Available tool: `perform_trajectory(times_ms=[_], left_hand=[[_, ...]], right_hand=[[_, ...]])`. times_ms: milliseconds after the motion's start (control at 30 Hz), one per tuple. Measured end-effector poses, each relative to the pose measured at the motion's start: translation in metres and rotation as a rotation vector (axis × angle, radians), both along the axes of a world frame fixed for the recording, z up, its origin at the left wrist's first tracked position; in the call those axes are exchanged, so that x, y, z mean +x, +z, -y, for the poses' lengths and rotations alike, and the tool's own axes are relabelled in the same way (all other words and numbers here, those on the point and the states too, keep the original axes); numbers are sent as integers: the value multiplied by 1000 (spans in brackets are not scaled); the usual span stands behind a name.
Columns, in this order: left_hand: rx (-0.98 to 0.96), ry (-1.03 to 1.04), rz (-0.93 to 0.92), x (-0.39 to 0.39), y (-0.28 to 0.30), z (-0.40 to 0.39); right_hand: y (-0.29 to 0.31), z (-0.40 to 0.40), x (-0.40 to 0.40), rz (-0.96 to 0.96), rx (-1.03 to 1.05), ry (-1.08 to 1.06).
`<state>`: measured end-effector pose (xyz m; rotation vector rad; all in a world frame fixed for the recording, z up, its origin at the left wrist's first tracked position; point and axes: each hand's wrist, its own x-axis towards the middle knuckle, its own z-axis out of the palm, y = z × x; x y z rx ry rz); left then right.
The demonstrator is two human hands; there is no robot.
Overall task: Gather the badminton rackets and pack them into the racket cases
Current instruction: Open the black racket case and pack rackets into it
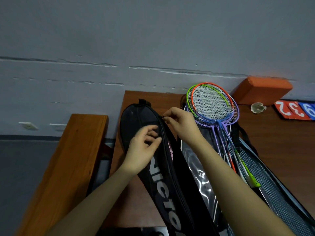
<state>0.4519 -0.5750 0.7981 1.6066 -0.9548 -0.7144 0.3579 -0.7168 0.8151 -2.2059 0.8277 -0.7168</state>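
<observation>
A brown wooden table (pixel 281 142) stands by a grey wall, with a wooden bench (pixel 71 159) at 9 o'clock. Nearest, a black racket case (pixel 170 184) lies on the table. The left hand (pixel 143 147) rests on its round top, fingers bent and pressing the cloth. The right hand (pixel 180 123) pinches the zipper pull (pixel 163 117) at the case's edge. At 2 o'clock, colourful rackets (pixel 213 106) lie piled on open cases (pixel 272 193). Farther off sit a shuttlecock (pixel 257 107), red and blue number cards (pixel 293 111) and an orange block (pixel 262 90).
</observation>
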Motion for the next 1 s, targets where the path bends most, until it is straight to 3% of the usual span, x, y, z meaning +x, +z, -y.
perform_trajectory(times_ms=[133, 200, 267, 367, 600, 700, 867, 1000], left_hand=[[-36, 33, 478, 34, 7, 15], [34, -92, 718, 52, 9, 26], [93, -220, 831, 64, 10, 34], [40, -249, 871, 73, 8, 38], [-37, -36, 858, 66, -17, 38], [17, 57, 760, 71, -30, 43], [51, 108, 817, 80, -46, 55], [110, 121, 828, 80, -55, 61]], right_hand=[[4, 0, -6, 12, -240, 106], [2, -1, -6, 54, -271, 153], [-1, -2, -5, 87, -272, 156], [-3, -5, -6, 107, -256, 119], [-20, -10, -13, -3, -312, 66], [-43, -14, -34, -36, -198, 59], [-64, -30, -68, -28, 203, -42], [-71, -35, -84, -137, 208, -39]])
